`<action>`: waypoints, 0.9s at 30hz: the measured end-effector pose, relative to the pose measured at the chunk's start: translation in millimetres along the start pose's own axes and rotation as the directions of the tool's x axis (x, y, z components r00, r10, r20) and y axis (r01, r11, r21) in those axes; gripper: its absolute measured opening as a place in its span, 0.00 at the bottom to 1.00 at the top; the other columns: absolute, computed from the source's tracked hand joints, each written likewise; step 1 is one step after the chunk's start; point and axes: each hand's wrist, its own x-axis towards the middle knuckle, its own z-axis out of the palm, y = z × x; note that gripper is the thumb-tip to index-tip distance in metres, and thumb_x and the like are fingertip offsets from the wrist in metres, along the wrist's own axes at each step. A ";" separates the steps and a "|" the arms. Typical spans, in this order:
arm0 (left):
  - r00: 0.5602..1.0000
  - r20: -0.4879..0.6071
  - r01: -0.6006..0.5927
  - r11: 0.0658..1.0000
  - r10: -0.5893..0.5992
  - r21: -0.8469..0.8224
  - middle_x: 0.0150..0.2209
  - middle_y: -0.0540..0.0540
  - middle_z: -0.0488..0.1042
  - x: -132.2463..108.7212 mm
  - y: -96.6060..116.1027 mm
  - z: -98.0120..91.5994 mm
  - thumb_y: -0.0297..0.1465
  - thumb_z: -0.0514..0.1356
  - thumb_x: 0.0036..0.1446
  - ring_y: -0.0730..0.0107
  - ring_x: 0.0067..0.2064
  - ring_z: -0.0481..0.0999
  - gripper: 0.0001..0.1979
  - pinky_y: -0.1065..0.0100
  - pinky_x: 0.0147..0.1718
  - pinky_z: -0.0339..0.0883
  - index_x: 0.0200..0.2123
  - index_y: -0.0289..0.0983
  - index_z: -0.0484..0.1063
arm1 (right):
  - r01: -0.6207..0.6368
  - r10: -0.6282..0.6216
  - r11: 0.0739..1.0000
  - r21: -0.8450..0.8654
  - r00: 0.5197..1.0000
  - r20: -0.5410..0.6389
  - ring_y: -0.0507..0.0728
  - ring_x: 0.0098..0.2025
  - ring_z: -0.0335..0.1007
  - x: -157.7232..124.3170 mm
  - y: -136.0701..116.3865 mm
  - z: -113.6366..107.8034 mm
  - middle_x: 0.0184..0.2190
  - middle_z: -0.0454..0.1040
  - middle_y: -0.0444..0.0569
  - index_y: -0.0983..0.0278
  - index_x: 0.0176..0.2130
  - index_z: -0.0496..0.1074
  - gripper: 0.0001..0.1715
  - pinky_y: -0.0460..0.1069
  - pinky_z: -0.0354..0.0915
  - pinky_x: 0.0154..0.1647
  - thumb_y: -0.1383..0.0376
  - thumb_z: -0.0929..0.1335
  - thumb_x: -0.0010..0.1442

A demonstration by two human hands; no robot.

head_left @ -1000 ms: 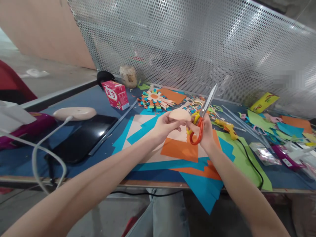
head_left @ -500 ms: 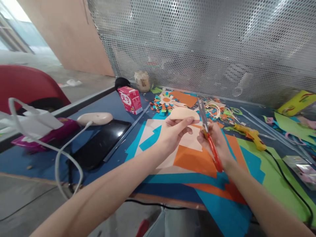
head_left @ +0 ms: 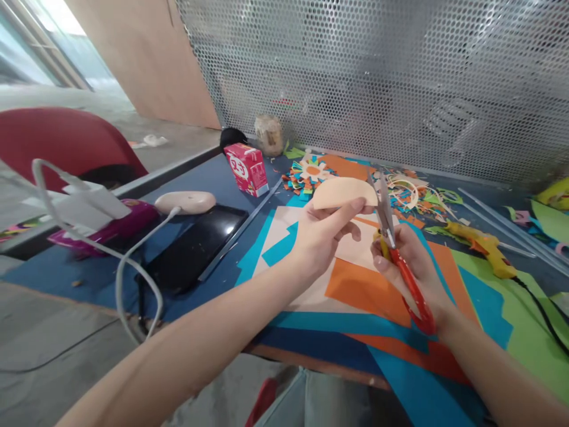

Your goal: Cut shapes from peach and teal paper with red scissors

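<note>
My left hand (head_left: 322, 234) pinches a folded, peach-coloured half-round paper piece (head_left: 342, 193) above the table. My right hand (head_left: 411, 264) grips red-handled scissors (head_left: 395, 249); their blades point up and away and meet the right edge of the peach piece. Under both hands lie overlapping sheets of orange paper (head_left: 364, 290), blue paper (head_left: 275, 249) and peach paper on the blue tabletop (head_left: 200, 172).
A yellow glue gun (head_left: 482, 249) with a black cord lies to the right on green paper (head_left: 528, 326). Behind are a paper flower (head_left: 311, 171), scraps, a red carton (head_left: 247, 169) and a perforated metal screen. At the left lie a black tablet (head_left: 195, 246), a white cable and a red chair.
The scissors swung from tilting right to pointing almost straight away, with the blades now at the peach piece. My view shifted left and closer, and both hands sit lower right in it.
</note>
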 end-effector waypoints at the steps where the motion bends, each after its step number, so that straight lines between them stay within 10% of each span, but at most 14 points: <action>1: 1.000 -0.003 0.002 1.000 -0.002 0.002 0.28 0.48 0.78 0.0 -0.1 -0.1 0.29 0.70 0.43 0.71 0.30 0.80 0.06 0.78 0.16 0.62 0.23 0.34 0.77 | -0.003 0.003 1.000 -0.007 1.000 -0.003 0.52 0.27 0.63 0.0 -1.1 0.2 0.26 0.64 0.41 0.58 0.33 0.60 0.23 0.48 0.63 0.26 0.47 0.72 0.52; 27: 0.996 -0.089 0.034 0.996 -0.027 0.077 0.30 0.45 0.79 -2.4 2.2 3.0 0.33 0.70 0.42 0.66 0.32 0.81 0.10 0.77 0.16 0.57 0.24 0.34 0.75 | -0.046 0.043 0.996 -0.076 0.998 -0.040 0.53 0.28 0.64 0.3 2.2 0.5 0.25 0.66 0.41 0.58 0.32 0.60 0.25 0.49 0.63 0.27 0.46 0.72 0.50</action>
